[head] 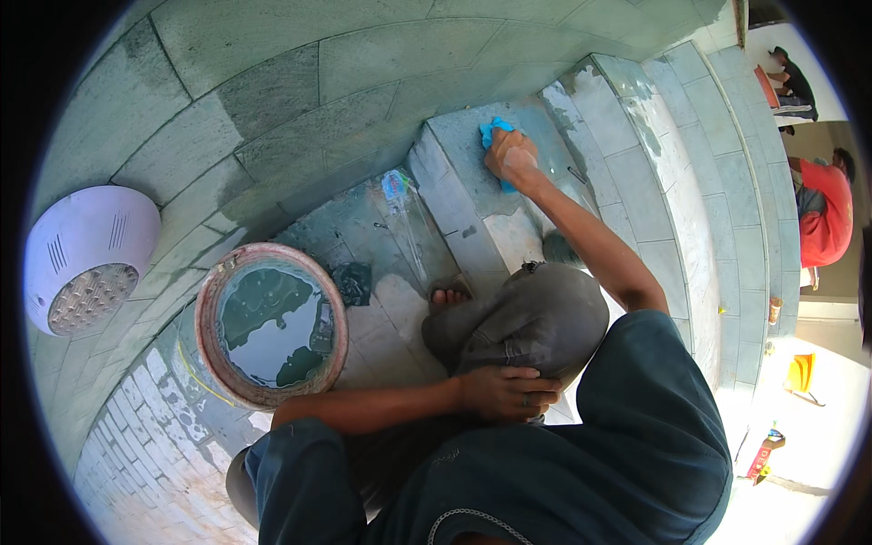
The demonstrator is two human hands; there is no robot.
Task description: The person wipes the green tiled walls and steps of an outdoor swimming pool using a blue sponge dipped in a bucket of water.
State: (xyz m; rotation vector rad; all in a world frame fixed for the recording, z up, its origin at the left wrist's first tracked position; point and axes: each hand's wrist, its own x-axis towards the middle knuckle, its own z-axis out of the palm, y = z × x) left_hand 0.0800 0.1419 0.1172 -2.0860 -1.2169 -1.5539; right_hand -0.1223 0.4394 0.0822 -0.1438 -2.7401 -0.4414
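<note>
My right hand [512,153] is closed on a blue cloth [496,129] and presses it against the wet top of a tiled step [463,136] beside the wall. Blue shows above and below the fingers. My left hand [514,394] rests on my bent leg, its fingers spread a little, and holds nothing. On the floor to the left stands a round bucket [204,334] of murky water with a pale reflection on it. A dark crumpled plastic bag [352,283] lies beside the bucket, and a clear plastic wrapper or bottle [396,187] lies near the step.
A white lamp-like fixture [102,238] juts out at the left. Tiled ledges [640,170] rise to the right, with a small cup [774,310] farther off. Two people are at the far right, one in a red shirt [828,211]. A yellow object [800,372] lies below them.
</note>
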